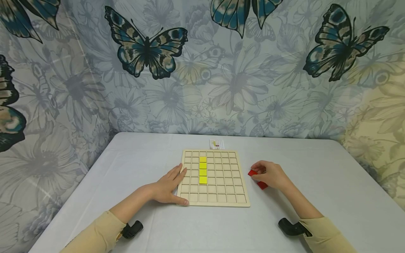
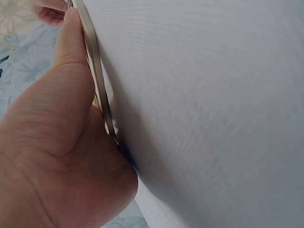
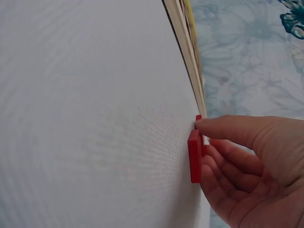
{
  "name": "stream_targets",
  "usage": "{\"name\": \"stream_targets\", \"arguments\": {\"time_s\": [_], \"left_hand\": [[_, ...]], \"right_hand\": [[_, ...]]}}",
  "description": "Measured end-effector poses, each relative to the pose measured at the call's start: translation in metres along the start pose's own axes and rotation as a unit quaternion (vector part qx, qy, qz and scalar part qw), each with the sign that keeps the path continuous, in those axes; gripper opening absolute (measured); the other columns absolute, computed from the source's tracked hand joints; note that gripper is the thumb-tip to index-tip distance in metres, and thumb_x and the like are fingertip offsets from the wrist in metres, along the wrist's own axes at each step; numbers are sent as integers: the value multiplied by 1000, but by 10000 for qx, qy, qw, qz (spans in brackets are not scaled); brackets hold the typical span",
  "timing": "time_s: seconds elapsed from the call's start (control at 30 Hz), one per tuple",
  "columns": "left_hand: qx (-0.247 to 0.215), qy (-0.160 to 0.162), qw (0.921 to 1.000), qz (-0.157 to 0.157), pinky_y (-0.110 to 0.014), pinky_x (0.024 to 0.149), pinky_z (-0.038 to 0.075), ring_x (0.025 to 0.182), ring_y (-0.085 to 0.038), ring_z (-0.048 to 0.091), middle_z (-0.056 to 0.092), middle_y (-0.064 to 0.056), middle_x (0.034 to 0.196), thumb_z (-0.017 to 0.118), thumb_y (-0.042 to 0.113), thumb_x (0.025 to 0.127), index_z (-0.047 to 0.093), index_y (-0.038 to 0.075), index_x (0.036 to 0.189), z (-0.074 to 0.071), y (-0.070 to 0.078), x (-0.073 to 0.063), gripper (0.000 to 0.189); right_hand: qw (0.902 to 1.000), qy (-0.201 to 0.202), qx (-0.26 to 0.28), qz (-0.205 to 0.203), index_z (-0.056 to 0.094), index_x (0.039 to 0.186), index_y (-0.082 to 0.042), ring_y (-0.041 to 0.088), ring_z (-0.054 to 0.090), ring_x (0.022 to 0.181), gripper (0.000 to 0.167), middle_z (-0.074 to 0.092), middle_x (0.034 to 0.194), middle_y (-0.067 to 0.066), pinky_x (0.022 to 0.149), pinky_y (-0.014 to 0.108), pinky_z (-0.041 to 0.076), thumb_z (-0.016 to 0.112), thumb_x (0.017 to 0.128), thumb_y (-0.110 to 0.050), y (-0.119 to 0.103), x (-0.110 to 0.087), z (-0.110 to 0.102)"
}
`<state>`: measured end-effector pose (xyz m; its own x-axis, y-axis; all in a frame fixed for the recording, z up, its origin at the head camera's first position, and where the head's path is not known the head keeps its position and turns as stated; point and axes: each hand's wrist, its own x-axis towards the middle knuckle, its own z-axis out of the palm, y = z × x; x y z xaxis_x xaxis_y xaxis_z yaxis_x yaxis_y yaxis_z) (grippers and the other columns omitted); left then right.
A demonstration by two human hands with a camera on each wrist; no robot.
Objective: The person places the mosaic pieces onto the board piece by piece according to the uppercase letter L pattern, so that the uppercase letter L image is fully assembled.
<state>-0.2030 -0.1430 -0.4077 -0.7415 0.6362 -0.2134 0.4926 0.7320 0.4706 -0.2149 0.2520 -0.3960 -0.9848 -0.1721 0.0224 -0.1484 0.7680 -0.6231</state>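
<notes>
A wooden grid board [image 1: 222,199] lies on the white table, with a column of several yellow tiles [image 1: 203,173] in its upper left part. My left hand [image 1: 167,186] rests along the board's left edge, fingers extended and thumb at the lower left corner. To the right of the board, my right hand [image 1: 272,174] pinches a red tile [image 1: 252,172] between thumb and fingers, close to the table. Another red tile [image 1: 262,185] lies just below that hand. In the right wrist view, this nearer red tile [image 3: 194,156] partly hides what the fingers hold.
A small card [image 1: 216,144] printed with a coloured grid lies behind the board. The white table [image 1: 300,161] backs onto a cloth with butterflies and flowers [image 1: 237,84]. Black wrist devices [image 1: 133,229] sit at both sleeves.
</notes>
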Motion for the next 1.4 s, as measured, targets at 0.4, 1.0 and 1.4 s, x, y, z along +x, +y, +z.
{"name": "stream_targets", "arguments": {"time_s": [0.4,1.0,1.4], "left_hand": [[5,62,10000,77,-54,115,10,148,-35,-6,-8,-20,161,65,66,82,5,1,156,1,-1,1,115],[137,-8,9999,-48,-52,116,11,148,-32,-7,-10,-17,161,66,65,82,3,4,157,1,-2,3,115],[131,-17,9998,-131,-50,116,11,148,-30,-7,-10,-15,162,66,65,82,3,6,157,1,0,2,115]], "right_hand": [[9994,36,323,131,67,111,-2,21,63,90,35,68,96,5,71,31,51,78,81,-17,-1,3,4],[9958,-182,886,113,68,111,-6,17,61,88,39,68,95,2,69,31,48,81,79,-24,-25,3,20],[9929,-362,1102,-274,70,108,-6,16,61,88,36,68,93,0,78,33,49,83,77,-19,-47,7,34]]}}
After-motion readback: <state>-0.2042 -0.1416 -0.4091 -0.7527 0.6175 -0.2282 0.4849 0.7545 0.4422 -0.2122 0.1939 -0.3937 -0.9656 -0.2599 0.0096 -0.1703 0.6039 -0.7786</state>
